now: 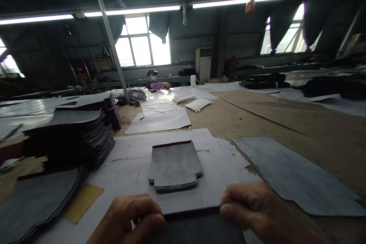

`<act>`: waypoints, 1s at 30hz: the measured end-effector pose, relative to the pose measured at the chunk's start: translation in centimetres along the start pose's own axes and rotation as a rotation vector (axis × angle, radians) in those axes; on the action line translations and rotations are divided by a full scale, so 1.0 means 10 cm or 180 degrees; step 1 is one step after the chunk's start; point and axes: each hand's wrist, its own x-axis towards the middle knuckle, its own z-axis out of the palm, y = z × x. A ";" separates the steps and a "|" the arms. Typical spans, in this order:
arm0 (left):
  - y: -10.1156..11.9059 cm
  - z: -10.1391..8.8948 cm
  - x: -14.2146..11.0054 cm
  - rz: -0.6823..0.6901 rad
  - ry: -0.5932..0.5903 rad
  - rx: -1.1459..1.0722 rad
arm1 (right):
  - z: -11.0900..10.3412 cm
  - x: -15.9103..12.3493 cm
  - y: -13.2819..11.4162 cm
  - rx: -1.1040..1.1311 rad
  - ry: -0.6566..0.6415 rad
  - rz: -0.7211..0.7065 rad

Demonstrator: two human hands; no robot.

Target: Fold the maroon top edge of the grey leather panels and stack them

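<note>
- I am holding a dark grey panel (200, 228) at the bottom of the view, right in front of me, its dark far edge running across between my hands; its near part is lying out of view, so I cannot tell whether it is touching what is underneath.
- My left grip (128, 217) is closing thumb and fingers on the left end of that edge, and my right grip (257, 209) is pinching the right end the same way.
- I judge that I am handling and straightening this edge; the next move seems to be calling for level hands and even tension (one end pulled harder would be skewing it).
- Just beyond, a small stack of grey notched pieces (175, 164) is lying on a white sheet (114, 187), its dark-edged side facing away from me.
- To my right, a large grey sheet (297, 175) is lying near my hand; to my left, a tan card (84, 202) is showing beside a low grey stack (40, 202), with a taller dark stack (97, 141) rising behind.
- Farther off, the brown counter (223, 122) is stretching away, and a co-worker in a cap (156, 80) is sitting or standing at its far side.
</note>
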 end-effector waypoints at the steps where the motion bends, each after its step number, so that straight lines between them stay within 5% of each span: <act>1: 0.00 -0.08 0.06 -0.0245 -0.0058 -0.0083 | -0.04 0.07 -0.05 0.0192 -0.0026 0.0200; 4: -0.09 -0.30 0.33 -0.0876 -0.0292 -0.0275 | -0.17 0.38 -0.18 0.0635 -0.0051 0.0422; 7: -0.32 -0.44 0.69 -0.1027 -0.0433 -0.0351 | -0.22 0.77 -0.22 0.0403 0.0093 0.0352; 13: -0.86 -0.24 1.22 -0.0986 -0.0160 0.0416 | -0.01 1.48 0.00 -0.0401 0.0672 0.0526; 23: -1.21 0.17 1.18 -0.0734 0.0758 0.1204 | 0.20 1.72 0.19 -0.1205 0.0847 0.0502; 27: -1.12 0.25 1.17 -0.0434 0.0834 0.1462 | 0.24 1.73 0.23 -0.1262 0.0863 0.0465; 30: -1.01 0.38 1.20 0.0149 0.0506 0.1454 | 0.27 1.73 0.24 -0.1291 0.0858 0.0483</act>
